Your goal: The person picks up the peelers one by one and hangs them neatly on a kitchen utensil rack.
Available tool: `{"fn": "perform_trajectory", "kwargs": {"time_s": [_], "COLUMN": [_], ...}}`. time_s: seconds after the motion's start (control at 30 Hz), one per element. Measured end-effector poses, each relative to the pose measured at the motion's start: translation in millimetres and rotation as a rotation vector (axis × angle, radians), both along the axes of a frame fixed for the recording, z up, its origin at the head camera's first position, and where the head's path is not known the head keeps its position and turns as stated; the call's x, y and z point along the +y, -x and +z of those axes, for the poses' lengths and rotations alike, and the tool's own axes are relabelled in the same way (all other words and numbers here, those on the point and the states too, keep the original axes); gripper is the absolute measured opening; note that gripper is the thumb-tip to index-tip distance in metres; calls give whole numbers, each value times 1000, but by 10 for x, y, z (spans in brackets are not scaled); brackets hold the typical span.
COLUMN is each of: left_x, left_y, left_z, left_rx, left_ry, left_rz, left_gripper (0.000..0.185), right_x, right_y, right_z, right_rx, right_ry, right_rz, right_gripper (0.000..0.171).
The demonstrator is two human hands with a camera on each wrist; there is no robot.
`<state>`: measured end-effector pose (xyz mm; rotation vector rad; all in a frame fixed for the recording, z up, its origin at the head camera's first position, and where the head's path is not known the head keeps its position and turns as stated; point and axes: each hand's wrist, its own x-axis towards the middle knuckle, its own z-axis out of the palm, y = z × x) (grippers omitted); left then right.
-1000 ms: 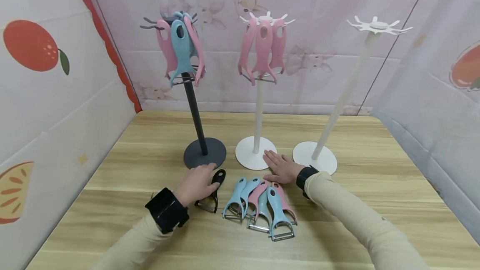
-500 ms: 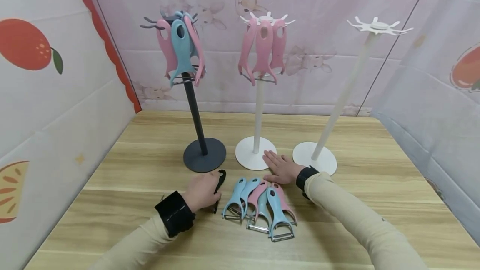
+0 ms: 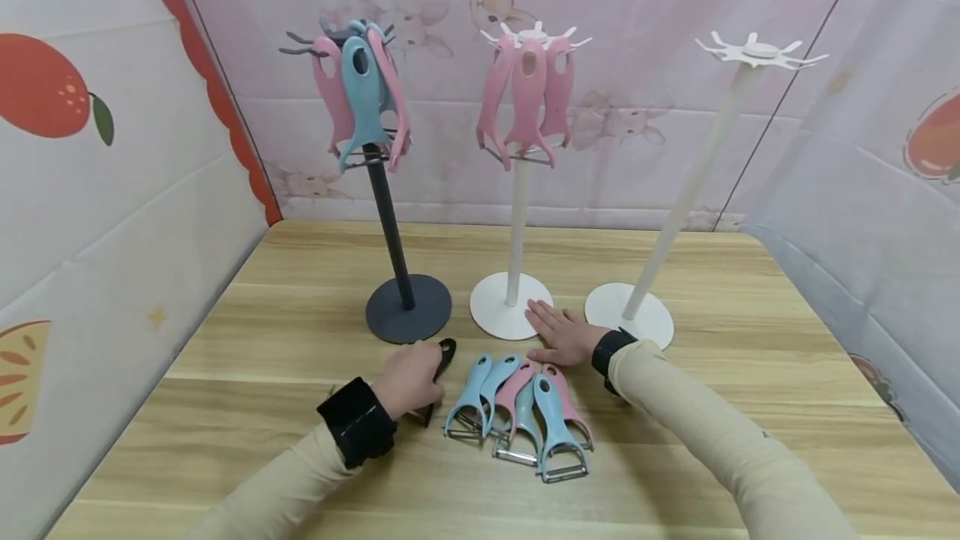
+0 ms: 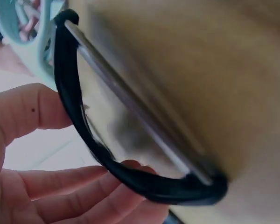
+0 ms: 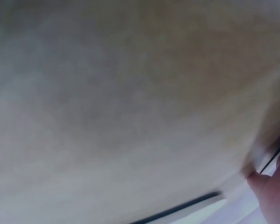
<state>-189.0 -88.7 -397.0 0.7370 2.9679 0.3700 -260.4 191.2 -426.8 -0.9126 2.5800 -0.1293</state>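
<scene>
Item: black plastic Y-peeler (image 3: 437,370), light, stiff, sharp-bladed; my left hand (image 3: 408,379) fingers clamp its handle, right hand (image 3: 564,335) fingers flat at 3 o'clock.

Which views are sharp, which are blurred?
Head view: sharp, evenly lit, edges bowed by the wide lens. Left wrist view: black peeler close and soft, held by the left hand. Right wrist view: nearly all blur, only table.

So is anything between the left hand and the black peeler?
Nothing: the left hand already grips the black plastic peeler on the wooden table, fingers curled under its frame. The blue and pink peelers lie beside, apart.
</scene>
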Motion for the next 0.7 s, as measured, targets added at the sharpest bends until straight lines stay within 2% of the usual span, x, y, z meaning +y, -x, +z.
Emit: {"fn": "perform_trajectory", "kwargs": {"time_s": [0.07, 0.17, 0.27, 0.47, 0.6, 0.7], "left_x": [7, 30, 49, 92, 151, 208], "left_y": [21, 55, 88, 148, 171, 196], "left_z": [73, 249, 447, 787, 990, 1146], "left_rx": [17, 42, 89, 316, 441, 537], "left_ry": [-21, -77, -195, -455, -646, -789], "left_rz": [15, 39, 47, 28, 34, 7], "left_gripper": [15, 21, 36, 45, 45, 44], "right_x": [-1, -1, 0, -8, -5, 1], "right_y": [-10, -24, -35, -42, -37, -36], "right_z": [8, 17, 29, 40, 11, 2], "right_rx": [-6, -9, -10, -1, 17, 23], "right_ry": [20, 32, 33, 20, 2, 10], "right_rz": [3, 7, 7, -8, -12, -9], "right_gripper": [75, 76, 76, 74, 74, 74]}}
